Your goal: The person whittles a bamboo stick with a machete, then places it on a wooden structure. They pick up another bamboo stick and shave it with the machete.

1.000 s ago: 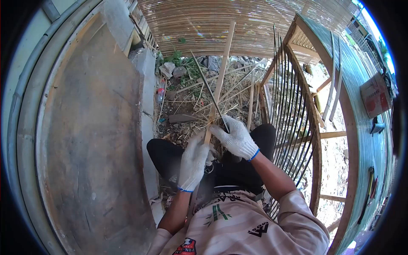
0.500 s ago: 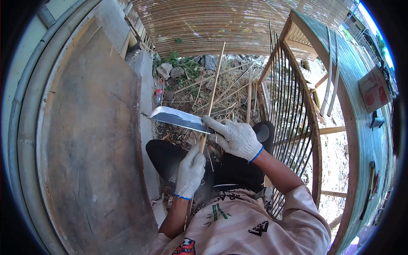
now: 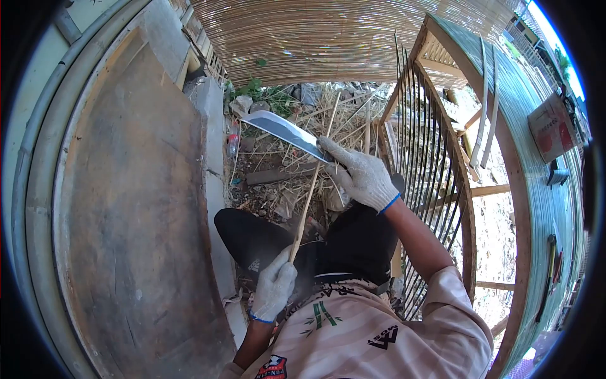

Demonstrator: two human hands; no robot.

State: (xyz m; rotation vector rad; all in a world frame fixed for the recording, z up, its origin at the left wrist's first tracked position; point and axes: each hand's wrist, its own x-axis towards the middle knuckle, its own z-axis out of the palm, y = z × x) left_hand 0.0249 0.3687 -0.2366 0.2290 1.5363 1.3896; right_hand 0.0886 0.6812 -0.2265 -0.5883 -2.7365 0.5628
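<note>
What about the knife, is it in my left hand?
No, the knife is in your right hand, while your left hand holds a strip.

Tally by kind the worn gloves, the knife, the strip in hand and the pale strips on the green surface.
Gloves: 2
Knife: 1
Held strip: 1
Pale strips on the green surface: 2
Total: 6
</note>
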